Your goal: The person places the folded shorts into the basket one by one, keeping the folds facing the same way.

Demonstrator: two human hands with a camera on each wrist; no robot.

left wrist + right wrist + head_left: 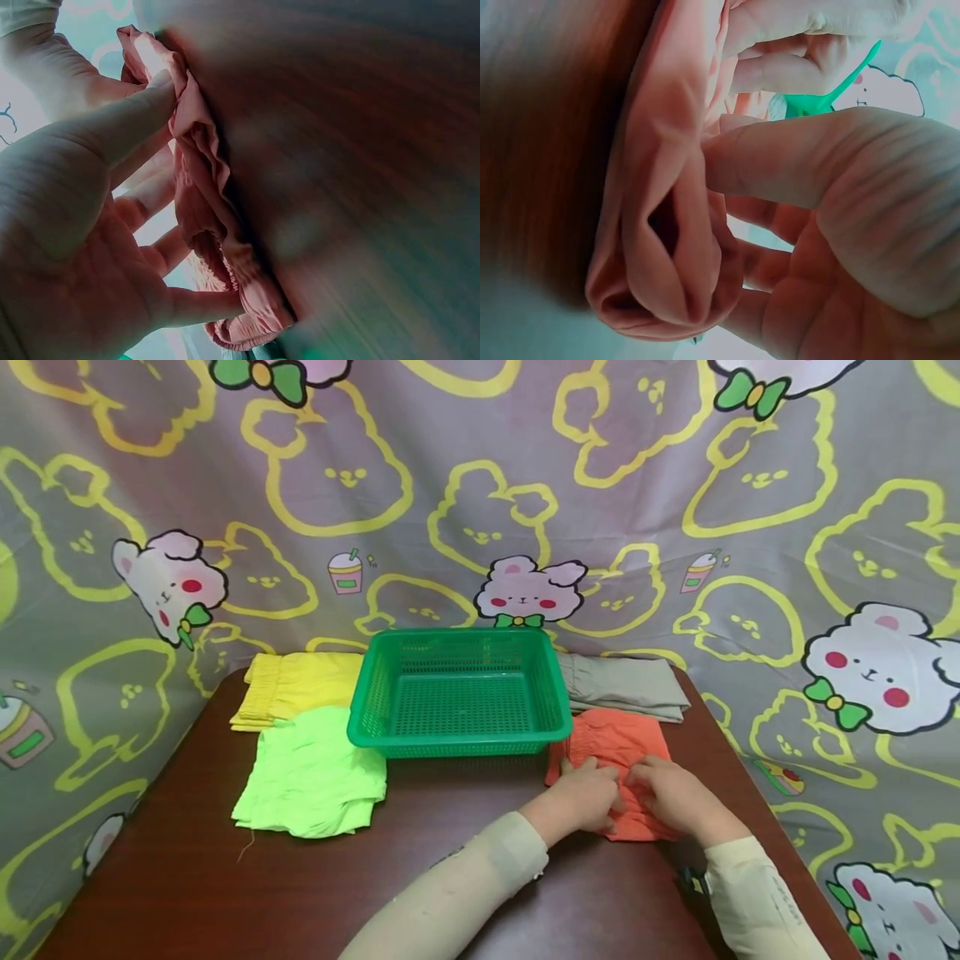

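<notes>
Orange elastic-waist shorts (618,747), folded, lie on the right part of the table, in front of a grey folded garment (622,683). My left hand (581,795) rests on their left side. In the left wrist view its fingers (199,307) spread apart and touch the cloth, thumb included. On the right side of the shorts lies my right hand (678,797). The right wrist view shows its thumb (772,154) and fingers touching the top of the folded cloth (667,150), where a loose fold opens toward the camera. Neither hand lifts the cloth off the table.
A green plastic basket (461,747) with perforated walls stands at the back middle. To its left are a yellow folded garment (303,685) and neon green shorts (311,777). A patterned curtain (420,485) hangs behind the brown table (300,893).
</notes>
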